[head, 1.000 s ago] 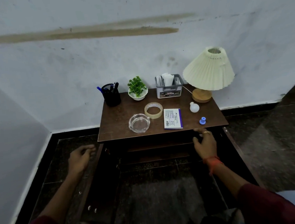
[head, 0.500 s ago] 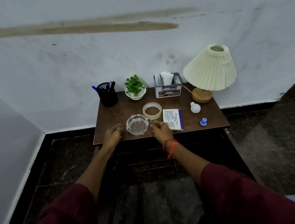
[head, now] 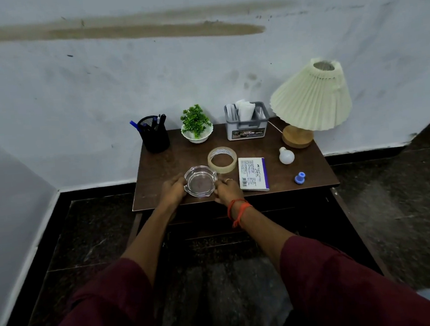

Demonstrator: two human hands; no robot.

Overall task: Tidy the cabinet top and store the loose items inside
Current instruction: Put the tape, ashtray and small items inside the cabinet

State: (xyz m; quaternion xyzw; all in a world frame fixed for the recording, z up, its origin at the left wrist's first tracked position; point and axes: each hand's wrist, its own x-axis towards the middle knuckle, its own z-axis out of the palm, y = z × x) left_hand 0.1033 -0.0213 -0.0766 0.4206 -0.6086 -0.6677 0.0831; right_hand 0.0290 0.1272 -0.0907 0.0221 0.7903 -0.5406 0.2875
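A clear glass ashtray (head: 200,181) rests near the front edge of the brown cabinet top (head: 167,161). My left hand (head: 172,189) grips its left side and my right hand (head: 227,189) grips its right side. Just behind it lies a roll of tape (head: 222,160). To the right lie a white and purple box (head: 253,174), a white bulb (head: 286,155) and a small blue cap (head: 300,177). The cabinet doors below stand open, the right door (head: 355,231) swung outward.
Along the back stand a black pen holder (head: 154,134), a small green plant in a white bowl (head: 196,125), a grey organiser box (head: 247,121) and a cream pleated lamp (head: 312,99). The wall is right behind them. Dark floor surrounds the cabinet.
Both hands rose from the cabinet doors to the top, then closed in on the glass ashtray from either side and now hold it.
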